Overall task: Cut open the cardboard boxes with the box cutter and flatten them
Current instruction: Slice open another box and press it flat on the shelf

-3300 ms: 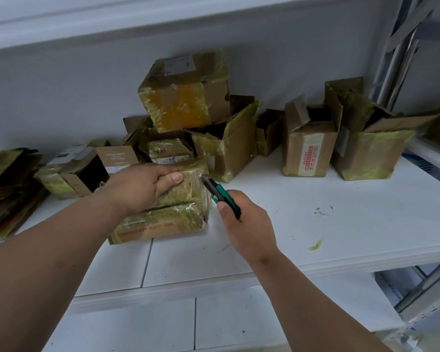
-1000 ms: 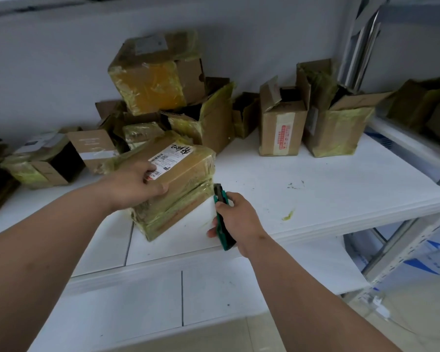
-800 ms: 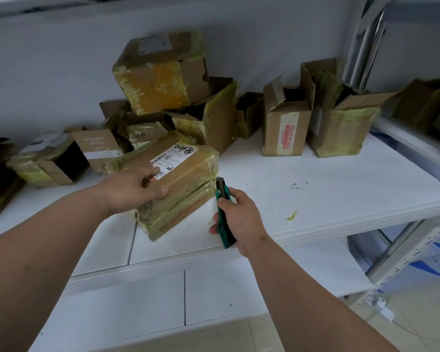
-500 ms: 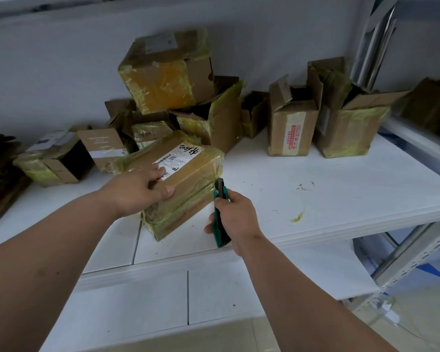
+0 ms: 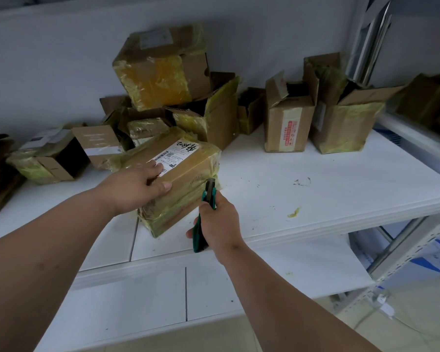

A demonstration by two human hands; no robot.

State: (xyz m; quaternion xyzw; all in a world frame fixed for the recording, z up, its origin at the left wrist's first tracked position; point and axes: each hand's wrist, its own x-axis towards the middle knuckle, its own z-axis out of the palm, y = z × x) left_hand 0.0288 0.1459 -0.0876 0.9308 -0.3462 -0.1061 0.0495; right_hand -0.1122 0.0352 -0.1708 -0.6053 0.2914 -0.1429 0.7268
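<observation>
While the left hand (image 5: 135, 185) grips the box (image 5: 178, 179), its taped side faces the cutter (image 5: 205, 212).
Right hand (image 5: 219, 223) fisted round the handle, blade tip right at that side, seam running toward us.

brown boxes, yellow-green tape
box cutter (image 5: 204, 219) green and black; front box (image 5: 178, 179) brown, white label; shelf (image 5: 315, 199) white.
</observation>
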